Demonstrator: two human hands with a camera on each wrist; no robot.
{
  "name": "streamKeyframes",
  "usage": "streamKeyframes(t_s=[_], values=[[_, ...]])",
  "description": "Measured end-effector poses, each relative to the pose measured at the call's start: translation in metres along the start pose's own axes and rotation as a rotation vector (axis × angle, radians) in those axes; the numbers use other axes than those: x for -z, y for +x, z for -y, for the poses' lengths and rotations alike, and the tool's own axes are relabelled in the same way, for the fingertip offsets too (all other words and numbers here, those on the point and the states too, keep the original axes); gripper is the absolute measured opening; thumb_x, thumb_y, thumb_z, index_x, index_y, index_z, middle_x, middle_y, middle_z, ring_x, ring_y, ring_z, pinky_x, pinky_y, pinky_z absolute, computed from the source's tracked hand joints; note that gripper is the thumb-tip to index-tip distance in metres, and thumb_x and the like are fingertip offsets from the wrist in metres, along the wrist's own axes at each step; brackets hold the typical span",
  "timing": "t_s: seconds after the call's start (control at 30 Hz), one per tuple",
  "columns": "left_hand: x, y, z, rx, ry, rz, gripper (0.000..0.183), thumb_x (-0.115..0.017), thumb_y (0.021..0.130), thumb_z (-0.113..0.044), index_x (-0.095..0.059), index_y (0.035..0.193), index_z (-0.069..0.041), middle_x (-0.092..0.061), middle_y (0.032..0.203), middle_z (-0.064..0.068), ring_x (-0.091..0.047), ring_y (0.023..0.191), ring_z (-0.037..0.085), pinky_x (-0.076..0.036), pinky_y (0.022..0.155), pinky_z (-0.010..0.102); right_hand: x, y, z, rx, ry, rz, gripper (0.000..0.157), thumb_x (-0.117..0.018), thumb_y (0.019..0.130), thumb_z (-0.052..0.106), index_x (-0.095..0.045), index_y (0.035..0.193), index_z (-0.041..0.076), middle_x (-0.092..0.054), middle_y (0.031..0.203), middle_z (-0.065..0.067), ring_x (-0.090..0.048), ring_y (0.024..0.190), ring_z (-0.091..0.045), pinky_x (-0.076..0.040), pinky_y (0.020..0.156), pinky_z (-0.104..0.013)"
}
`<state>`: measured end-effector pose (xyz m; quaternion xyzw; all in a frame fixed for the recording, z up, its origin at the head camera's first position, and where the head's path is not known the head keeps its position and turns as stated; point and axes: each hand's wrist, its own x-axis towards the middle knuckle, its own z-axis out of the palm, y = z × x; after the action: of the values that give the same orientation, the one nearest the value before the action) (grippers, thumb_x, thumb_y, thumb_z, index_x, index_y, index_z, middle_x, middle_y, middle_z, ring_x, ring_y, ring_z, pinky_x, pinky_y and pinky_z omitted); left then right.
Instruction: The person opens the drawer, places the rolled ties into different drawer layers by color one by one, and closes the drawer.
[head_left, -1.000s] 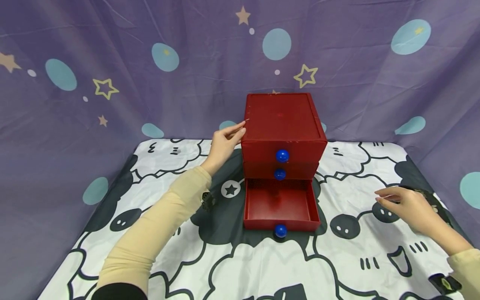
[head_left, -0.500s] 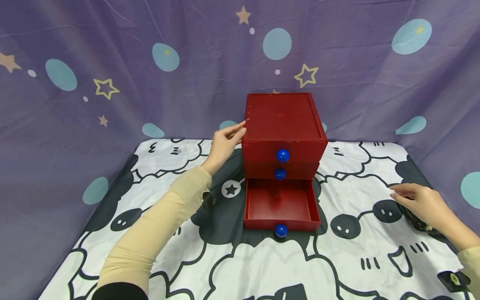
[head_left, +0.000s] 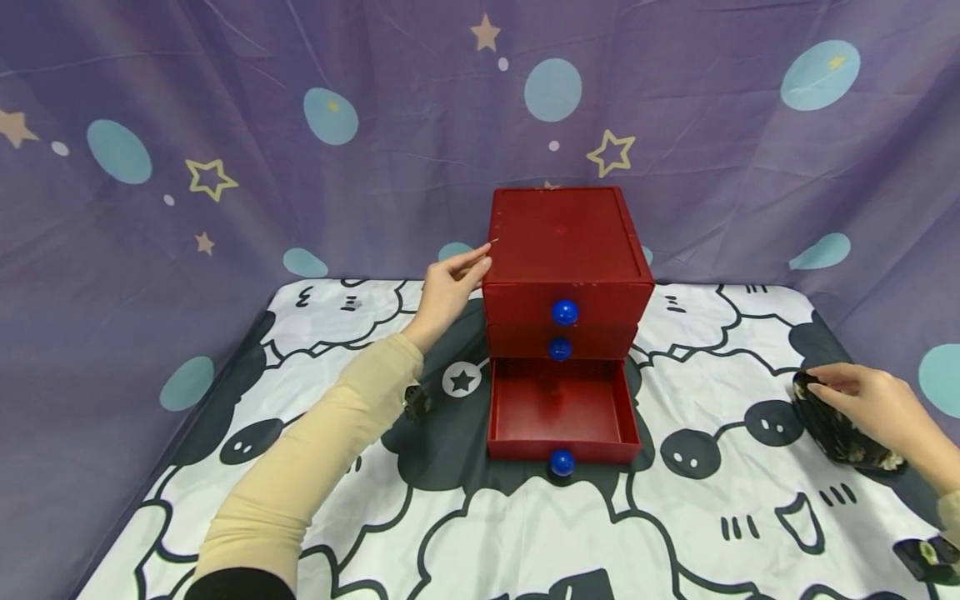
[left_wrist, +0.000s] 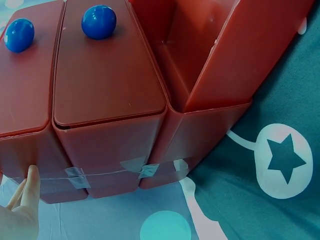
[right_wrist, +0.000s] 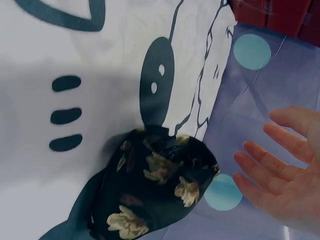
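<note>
Purple star-and-dot cloth hangs behind a table [head_left: 697,533] spread with a black-and-white cartoon sheep print.

At the table's right edge lies a dark fabric pouch [head_left: 843,433] patterned with gold flowers, soft and slumped. The right hand [head_left: 873,400] is at its upper end. In the head view the fingertips appear to touch or start to pinch the rim, but the wrist view shows the fingers [right_wrist: 272,165] straight and spread just beside the cloth, so it is fair to call the hand relaxed and holding nothing yet.

Well apart from the pouch, at the table's middle, stands a red 3-drawer chest [head_left: 566,242]. Its bottom drawer [head_left: 558,412] is pulled fully out and looks bare inside; the 2 drawers above are shut, each with a blue ball knob [head_left: 565,312]. The left hand [head_left: 450,287] rests with straight fingers against the chest's upper left corner, steadying it without gripping.

Judging from this layout, the step in hand is taking hold of the pouch. The next move calls for the fingers to close on a good fold of the limp fabric, since it will sag when lifted, and then a carry leftward that clears the drawer's front wall and knob.

A small dark object [head_left: 926,557] lies at the near right corner.
</note>
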<state>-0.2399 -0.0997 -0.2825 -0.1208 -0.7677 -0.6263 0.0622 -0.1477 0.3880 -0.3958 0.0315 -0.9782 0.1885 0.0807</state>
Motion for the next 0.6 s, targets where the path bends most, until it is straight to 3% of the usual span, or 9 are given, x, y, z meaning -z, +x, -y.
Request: streamKeyframes(t_s=[0.17, 0.33, 0.47, 0.6], values=[[0.001, 0.009, 0.017, -0.020, -0.012, -0.010, 0.034, -0.058, 0.086, -0.015, -0.057, 0.119, -0.006, -0.059, 0.113, 0.015, -0.057, 0.101, 0.022, -0.051, 0.080, 0.025, -0.027, 0.009, -0.068, -0.026, -0.015, -0.026, 0.046, -0.057, 0.084, 0.040, -0.061, 0.103, -0.001, -0.063, 0.086, -0.023, -0.060, 0.070, -0.033, -0.045, 0.046, -0.032], [0.001, 0.014, 0.027, -0.039, 0.005, -0.025, 0.033, -0.059, 0.086, -0.017, -0.058, 0.118, -0.008, -0.060, 0.111, 0.013, -0.059, 0.099, 0.019, -0.051, 0.079, 0.024, -0.025, 0.007, -0.074, -0.046, -0.023, -0.028, 0.042, -0.058, 0.085, 0.034, -0.060, 0.103, -0.004, -0.061, 0.088, -0.027, -0.056, 0.079, -0.043, -0.046, 0.048, -0.040], [0.001, 0.013, 0.026, -0.041, 0.008, -0.022, 0.034, -0.058, 0.086, -0.018, -0.058, 0.118, -0.008, -0.060, 0.112, 0.013, -0.059, 0.099, 0.019, -0.051, 0.079, 0.024, -0.022, 0.006, -0.079, -0.026, -0.036, -0.057, 0.038, -0.060, 0.084, 0.031, -0.061, 0.100, -0.004, -0.061, 0.086, -0.025, -0.057, 0.074, -0.040, -0.043, 0.044, -0.031], [0.001, 0.013, 0.026, -0.035, -0.001, -0.017, 0.034, -0.059, 0.086, -0.019, -0.059, 0.118, -0.008, -0.060, 0.112, 0.013, -0.059, 0.099, 0.020, -0.051, 0.079, 0.024, -0.023, 0.005, -0.088, -0.008, -0.031, -0.060, 0.039, -0.060, 0.084, 0.031, -0.060, 0.099, -0.005, -0.060, 0.089, -0.029, -0.056, 0.077, -0.045, -0.047, 0.050, -0.042]])
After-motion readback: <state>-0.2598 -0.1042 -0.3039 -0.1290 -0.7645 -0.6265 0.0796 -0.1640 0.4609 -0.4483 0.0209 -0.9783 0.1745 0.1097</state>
